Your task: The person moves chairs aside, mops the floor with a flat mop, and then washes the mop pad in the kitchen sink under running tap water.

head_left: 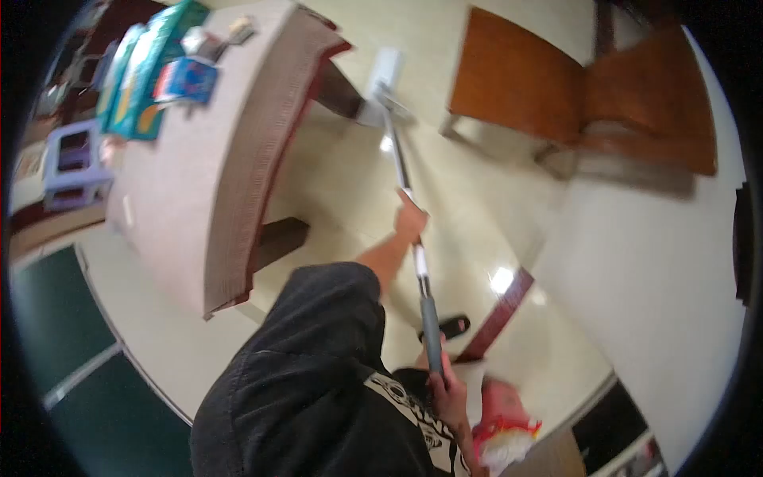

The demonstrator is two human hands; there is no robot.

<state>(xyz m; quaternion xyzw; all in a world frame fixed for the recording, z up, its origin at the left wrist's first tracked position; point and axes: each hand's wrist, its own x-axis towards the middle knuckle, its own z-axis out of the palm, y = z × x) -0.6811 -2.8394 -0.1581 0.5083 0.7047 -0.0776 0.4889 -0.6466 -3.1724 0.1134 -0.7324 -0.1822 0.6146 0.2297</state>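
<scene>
A long-handled flat mop runs from the floor up to my body; its pale flat head [385,73] lies on the tiles between the table and the chair. Partway down the pole [400,159], my left hand [411,219] is wrapped round it. Lower in the view, my right hand [450,391] grips the grey end of the handle [431,330]. Both hands are closed on the same mop.
At the left is a cloth-covered table [183,159] with teal packs [151,71] and a blue box [189,80]. A wooden chair [520,75] stands upper right. A purple stool [75,163] is far left, a red bag [505,433] lower right.
</scene>
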